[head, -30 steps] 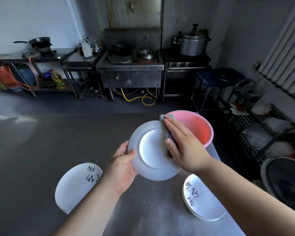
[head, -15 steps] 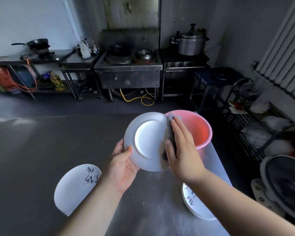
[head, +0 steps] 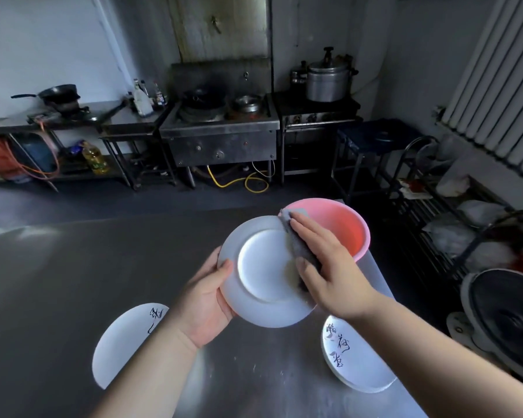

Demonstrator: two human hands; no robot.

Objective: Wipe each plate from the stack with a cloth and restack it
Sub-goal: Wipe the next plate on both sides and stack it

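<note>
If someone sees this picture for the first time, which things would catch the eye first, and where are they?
The eye goes first to the white plate held up in the centre: the left hand grips its left rim, and the right hand presses a grey cloth on its right side. Just behind it stands a bright pink basin on the steel table. Two plates with black calligraphy lie on the table, one at lower left and one at lower right.

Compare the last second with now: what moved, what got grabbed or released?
The right hand slid the cloth along the right side of the held plate, down toward its middle and back up to the top rim. The plate tilted slightly. Nothing was grabbed or released: the left hand still grips the plate's left rim. The pink basin and both table plates stayed.
</note>
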